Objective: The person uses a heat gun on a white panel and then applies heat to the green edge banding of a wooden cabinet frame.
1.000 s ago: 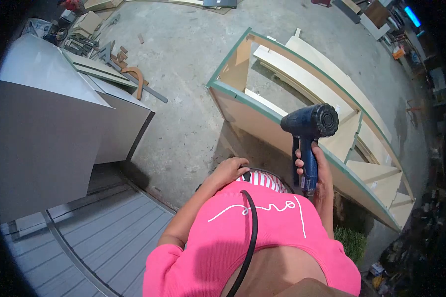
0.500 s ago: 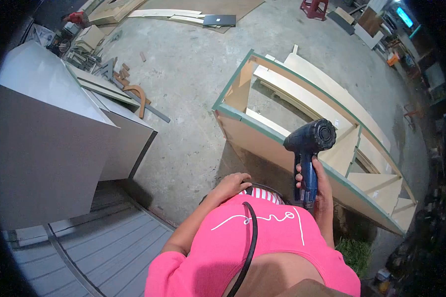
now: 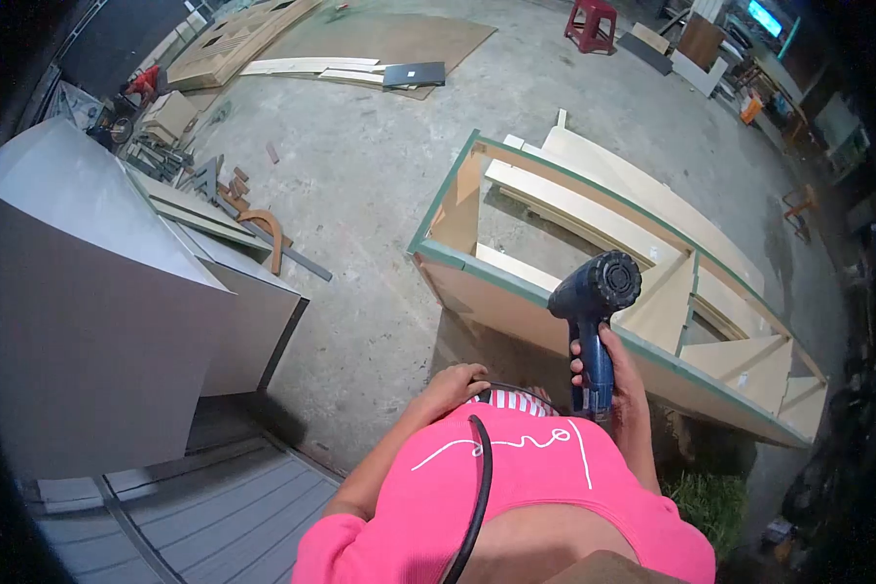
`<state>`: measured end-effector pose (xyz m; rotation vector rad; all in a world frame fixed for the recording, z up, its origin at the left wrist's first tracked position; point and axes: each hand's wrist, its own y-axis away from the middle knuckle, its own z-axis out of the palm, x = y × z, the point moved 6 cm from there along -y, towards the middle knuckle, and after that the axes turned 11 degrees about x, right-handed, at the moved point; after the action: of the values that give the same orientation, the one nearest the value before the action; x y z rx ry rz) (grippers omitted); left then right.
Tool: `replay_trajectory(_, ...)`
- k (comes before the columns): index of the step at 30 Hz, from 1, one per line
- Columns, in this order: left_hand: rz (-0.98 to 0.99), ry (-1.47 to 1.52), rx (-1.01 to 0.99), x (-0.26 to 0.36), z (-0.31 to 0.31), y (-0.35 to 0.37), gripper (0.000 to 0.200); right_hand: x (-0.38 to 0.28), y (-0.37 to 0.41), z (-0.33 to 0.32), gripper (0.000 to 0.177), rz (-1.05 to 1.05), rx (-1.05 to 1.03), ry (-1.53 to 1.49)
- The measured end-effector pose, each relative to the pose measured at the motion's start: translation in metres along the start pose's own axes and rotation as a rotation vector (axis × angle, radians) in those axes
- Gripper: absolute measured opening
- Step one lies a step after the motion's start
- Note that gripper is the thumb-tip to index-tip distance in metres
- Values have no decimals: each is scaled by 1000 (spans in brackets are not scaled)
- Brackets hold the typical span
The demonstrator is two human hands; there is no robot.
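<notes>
My right hand [image 3: 621, 365] is wrapped round the handle of a dark blue heat gun [image 3: 599, 292], held upright in front of the cabinet frame. Its round vented back end faces up toward me, and its nozzle is hidden. My left hand [image 3: 455, 385] lies over my lap at the red-and-white striped cloth [image 3: 518, 400], fingers loosely extended and holding nothing visible. A black cable [image 3: 484, 496] runs down over my pink top. Beyond the heat gun lies a wooden cabinet frame [image 3: 501, 292] with green edges and inner dividers.
Large grey-white panels [image 3: 97, 321] stand at my left above a slatted grey surface [image 3: 224, 516]. Wood offcuts [image 3: 238, 185] and a curved brown piece [image 3: 268, 229] lie on the concrete floor [image 3: 360, 175]. A red stool [image 3: 591, 24] and a dark flat box [image 3: 414, 75] are farther back.
The view has tilted slightly, so the surroundings sit lower in the picture. The heat gun appears a little farther left and lower, still in my right hand. My left hand stays on my lap.
</notes>
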<state>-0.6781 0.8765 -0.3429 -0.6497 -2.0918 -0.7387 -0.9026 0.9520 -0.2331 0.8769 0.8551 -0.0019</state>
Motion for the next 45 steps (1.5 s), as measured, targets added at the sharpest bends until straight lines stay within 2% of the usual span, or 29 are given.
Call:
replay_trajectory(4,12,3,-1,2,1,1,34,5,-4,-7,41,37,25,5)
replay_trajectory(9,17,-29,-13,21,1,-5,32,0,0,-5,35,-2,-45,-62)
replay_trajectory(14,76,-23,86,19,0,-14,31,-23,0,-7,32,7,-62,-154)
replay_trajectory(17,-28,18,110,31,-14,-18,30,-51,-29,-19,38,-98,-27,-164)
replay_trajectory(20,51,-10,226,40,-24,-25,30,-90,-73,-20,37,-231,-79,-182)
replay_trajectory(23,4,-53,245,45,-33,-32,30,-130,-110,-10,32,-321,-91,-289)
replay_trajectory(26,-4,-56,276,51,-38,-39,30,-154,-142,-6,35,-390,-98,-279)
replay_trajectory(35,-97,51,277,54,-12,-42,30,-171,-206,-5,35,-286,-196,-243)
replay_trajectory(39,-65,91,381,44,-2,-38,30,-175,-205,0,35,-297,-168,-201)
replay_trajectory(42,-121,83,309,38,1,-42,33,-174,-212,-2,34,-286,-169,-212)
replay_trajectory(45,-25,28,323,39,-6,-47,34,-171,-214,-1,34,-262,-158,-251)
